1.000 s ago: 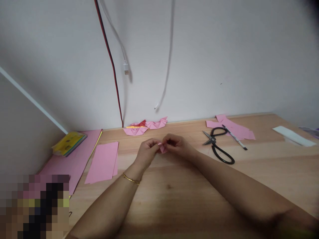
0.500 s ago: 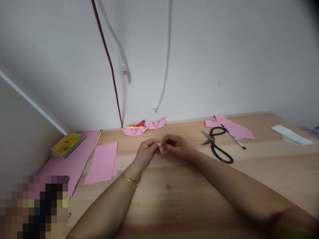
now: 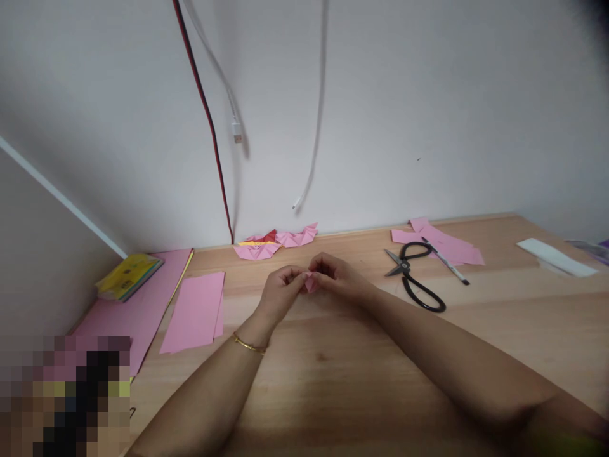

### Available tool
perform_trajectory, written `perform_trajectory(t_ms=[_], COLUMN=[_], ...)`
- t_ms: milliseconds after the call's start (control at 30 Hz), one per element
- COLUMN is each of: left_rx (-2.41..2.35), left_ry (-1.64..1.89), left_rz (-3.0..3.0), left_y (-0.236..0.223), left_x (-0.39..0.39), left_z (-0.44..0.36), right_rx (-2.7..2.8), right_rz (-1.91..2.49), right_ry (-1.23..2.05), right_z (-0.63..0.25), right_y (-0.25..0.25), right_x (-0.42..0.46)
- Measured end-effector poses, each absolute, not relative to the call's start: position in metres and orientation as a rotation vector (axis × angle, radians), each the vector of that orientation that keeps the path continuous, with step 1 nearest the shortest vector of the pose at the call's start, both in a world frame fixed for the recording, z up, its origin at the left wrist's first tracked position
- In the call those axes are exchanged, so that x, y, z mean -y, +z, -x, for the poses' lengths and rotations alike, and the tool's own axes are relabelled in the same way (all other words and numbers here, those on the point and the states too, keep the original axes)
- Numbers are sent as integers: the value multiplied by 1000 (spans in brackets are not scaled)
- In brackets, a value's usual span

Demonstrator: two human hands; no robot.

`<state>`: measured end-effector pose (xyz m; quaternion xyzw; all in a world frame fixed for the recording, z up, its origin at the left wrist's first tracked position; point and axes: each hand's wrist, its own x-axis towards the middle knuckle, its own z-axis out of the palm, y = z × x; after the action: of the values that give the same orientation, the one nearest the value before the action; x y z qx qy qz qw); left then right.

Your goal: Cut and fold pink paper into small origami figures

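Between my two hands is a small folded piece of pink paper (image 3: 310, 284), held above the wooden table. My left hand (image 3: 280, 289), a gold bangle on its wrist, pinches the paper's left side. From the right, my right hand (image 3: 339, 277) grips the same paper with thumb and fingers. Much of the paper is hidden behind the fingertips. Beyond the hands, folded pink paper pieces (image 3: 297, 237) lie against the wall, with some red and yellow paper (image 3: 268, 238) among them.
Black-handled scissors (image 3: 405, 270) lie open to the right, near a pen (image 3: 445, 260) and pink paper scraps (image 3: 459, 249). A white strip (image 3: 554, 257) is farther right. At left are pink rectangular sheets (image 3: 195, 314), a larger pink sheet (image 3: 157, 298) and a yellow packet (image 3: 128, 276). Cables hang along the wall.
My right thumb has shifted towards my left thumb, and the fingertips now sit closer together over the pink paper. The view has moved slightly; the things on the table stay put.
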<state>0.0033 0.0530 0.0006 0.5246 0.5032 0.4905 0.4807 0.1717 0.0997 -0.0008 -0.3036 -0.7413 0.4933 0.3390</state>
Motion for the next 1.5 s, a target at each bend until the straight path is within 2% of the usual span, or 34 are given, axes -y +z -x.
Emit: perform_trajectory(t_ms=[367,667,967,1500], left_rx=[-1265,-1029,-1093,-1126], left_ry=[1147,1172,1188,1205], left_rz=[-1490,-1192,-1115,-1318], left_y=[4,-4,-12,-3], left_x=[-49,-54,-58,-54], left_z=[-4,0,0,-5], right_rx=[2024,1883,1905,2013], right_rz=[766,667,870,885], right_ry=[1249,1549,1381,1265], right_z=[-173,-175,-174,-168], right_y=[3,2,3,3], right_x=[-97,-102,-104,-96])
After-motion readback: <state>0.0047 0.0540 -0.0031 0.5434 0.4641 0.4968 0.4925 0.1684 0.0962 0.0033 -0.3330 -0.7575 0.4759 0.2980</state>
